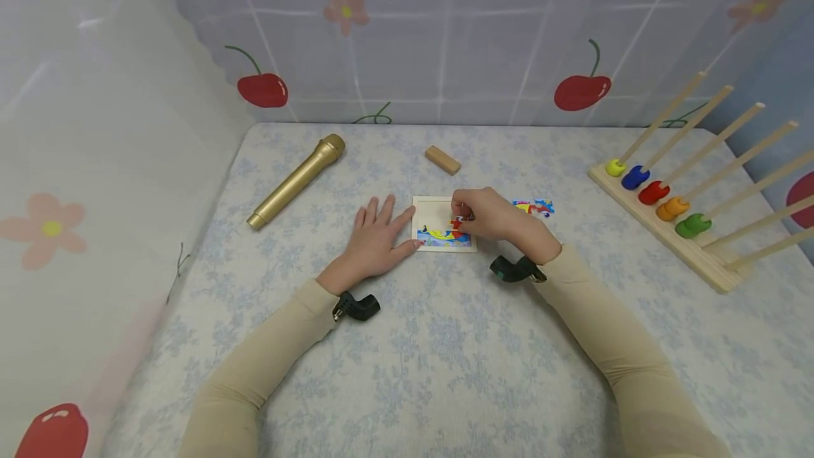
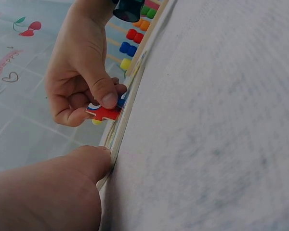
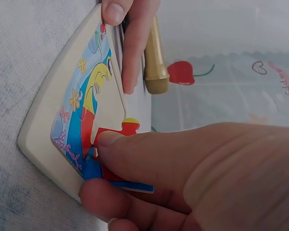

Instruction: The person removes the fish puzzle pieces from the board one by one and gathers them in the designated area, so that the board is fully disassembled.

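A small wooden-framed jigsaw puzzle board (image 1: 434, 212) lies flat on the cloth between the hands. Its lower part is filled with a sea picture, blue with yellow and red; bare wood shows above. My right hand (image 1: 492, 216) pinches a red puzzle piece (image 3: 129, 128) between thumb and fingers, tilted over the filled part. Blue and yellow edges show on this piece in the right wrist view. My left hand (image 1: 375, 240) lies palm down with fingers spread, its thumb and index finger at the board's left edge. Loose puzzle pieces (image 1: 542, 208) lie just beyond the right hand.
At the back left lies a gold toy microphone (image 1: 294, 184). A small wooden block (image 1: 442, 160) sits behind the board. On the right stands a wooden peg rack (image 1: 668, 230) with coloured beads on several tall rods. A patterned curtain (image 1: 407, 41) hangs behind the table.
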A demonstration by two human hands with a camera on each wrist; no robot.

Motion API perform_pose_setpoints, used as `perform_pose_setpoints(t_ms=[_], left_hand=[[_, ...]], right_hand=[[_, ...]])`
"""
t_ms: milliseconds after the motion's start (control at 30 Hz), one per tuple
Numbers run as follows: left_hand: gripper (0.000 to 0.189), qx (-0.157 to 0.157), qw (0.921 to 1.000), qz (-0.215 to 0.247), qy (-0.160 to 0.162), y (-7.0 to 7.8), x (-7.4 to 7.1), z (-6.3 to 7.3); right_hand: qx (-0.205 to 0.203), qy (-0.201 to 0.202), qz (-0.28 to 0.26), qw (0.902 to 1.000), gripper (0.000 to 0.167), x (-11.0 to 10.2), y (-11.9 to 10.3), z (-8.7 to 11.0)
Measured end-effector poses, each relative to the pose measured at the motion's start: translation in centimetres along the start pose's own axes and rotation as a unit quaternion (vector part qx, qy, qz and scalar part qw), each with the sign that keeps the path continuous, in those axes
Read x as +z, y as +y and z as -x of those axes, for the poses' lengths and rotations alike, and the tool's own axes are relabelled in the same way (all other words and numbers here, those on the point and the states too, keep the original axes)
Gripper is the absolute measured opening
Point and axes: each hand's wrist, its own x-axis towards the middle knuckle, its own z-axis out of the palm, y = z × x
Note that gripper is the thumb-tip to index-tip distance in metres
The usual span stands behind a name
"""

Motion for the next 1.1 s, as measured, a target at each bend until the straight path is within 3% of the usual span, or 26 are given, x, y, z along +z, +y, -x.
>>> perform_pose_setpoints(t_ms=[367,833,1100], left_hand=[[0.070,0.001,1.0000,0.006,0.003,0.0,0.2,-0.1],[0.071,0.000,1.0000,-0.001,0.001,-0.4,0.4,-0.1],[0.071,-0.001,1.0000,-0.001,-0.001,-0.3,0.5,-0.1]], right_hand=[[0.005,0.015,-0.025,0.9996,0.014,-1.1,1.1,1.1],[0.077,0.060,-0.024,0.9950,0.013,-4.6,7.8,7.8],[0.095,0.044,-0.046,0.9934,0.016,-4.3,10.2,9.1]])
